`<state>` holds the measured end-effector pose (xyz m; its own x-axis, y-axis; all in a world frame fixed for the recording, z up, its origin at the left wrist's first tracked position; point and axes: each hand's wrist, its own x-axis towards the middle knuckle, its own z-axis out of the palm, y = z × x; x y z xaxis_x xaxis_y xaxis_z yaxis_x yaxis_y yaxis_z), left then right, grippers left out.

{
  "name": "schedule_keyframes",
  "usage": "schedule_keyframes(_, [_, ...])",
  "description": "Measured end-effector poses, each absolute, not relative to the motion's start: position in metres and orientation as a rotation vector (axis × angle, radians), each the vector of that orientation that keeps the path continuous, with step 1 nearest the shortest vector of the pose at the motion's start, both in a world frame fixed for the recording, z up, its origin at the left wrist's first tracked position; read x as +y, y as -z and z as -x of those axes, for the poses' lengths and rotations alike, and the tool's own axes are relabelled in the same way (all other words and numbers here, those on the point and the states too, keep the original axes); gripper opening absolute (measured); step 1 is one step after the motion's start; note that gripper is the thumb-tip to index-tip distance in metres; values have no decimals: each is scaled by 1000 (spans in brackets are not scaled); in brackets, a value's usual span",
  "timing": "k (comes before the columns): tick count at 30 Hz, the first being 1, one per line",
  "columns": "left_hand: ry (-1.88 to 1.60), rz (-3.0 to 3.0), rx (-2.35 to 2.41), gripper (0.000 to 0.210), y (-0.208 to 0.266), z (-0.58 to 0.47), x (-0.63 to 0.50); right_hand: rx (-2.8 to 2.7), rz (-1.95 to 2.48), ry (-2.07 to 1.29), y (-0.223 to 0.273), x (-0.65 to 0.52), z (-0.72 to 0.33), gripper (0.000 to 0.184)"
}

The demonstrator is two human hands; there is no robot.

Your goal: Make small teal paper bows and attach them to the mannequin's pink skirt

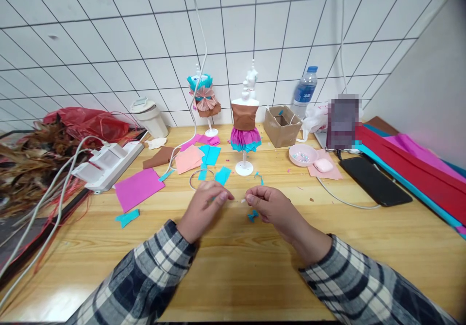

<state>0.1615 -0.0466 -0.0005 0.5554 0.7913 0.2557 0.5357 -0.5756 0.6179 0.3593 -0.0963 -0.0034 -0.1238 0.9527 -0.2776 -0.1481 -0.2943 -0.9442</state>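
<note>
My right hand (271, 206) is closed in a pinch, a tiny white piece (243, 200) at its fingertips, too small to name. Just left of it is my left hand (206, 207), fingers loosely stretched towards the right hand and thumb a little apart; nothing shows in it. On the table beneath the right hand lies a small blue paper bow (252, 216). Beyond the hands stands a small white mannequin (244, 165) wearing a brown top (245, 116) and a magenta skirt (244, 137) with a blue hem. A metal ring (191, 181) lies partly behind my left hand.
Pink, magenta, brown and blue paper pieces (140, 189) lie at left, near a power strip (109, 164). Behind stand a second dressed mannequin (206, 99), a cardboard box (282, 128) and a water bottle (306, 89). A bead dish (303, 156) and a black phone (376, 180) are at right.
</note>
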Motion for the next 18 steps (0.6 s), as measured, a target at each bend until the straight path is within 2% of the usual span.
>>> schedule_keyframes(4, [-683, -2224, 998, 43, -2, -177, -66, -1139, 1288, -1468, 8, -96, -356, 23])
schedule_keyframes(13, [-781, -2155, 963, 21, 2, -178, -65, -1279, 1347, -1348, 10, -96, -353, 18])
schedule_keyframes(16, [-820, -2037, 969, 21, 2, -176, -64, -1334, 1380, -1068, 11, -96, -360, 31])
schedule_keyframes(18, [-823, -1925, 953, 23, 4, -175, -63, -1500, 1380, -750, 10, -97, -365, 29])
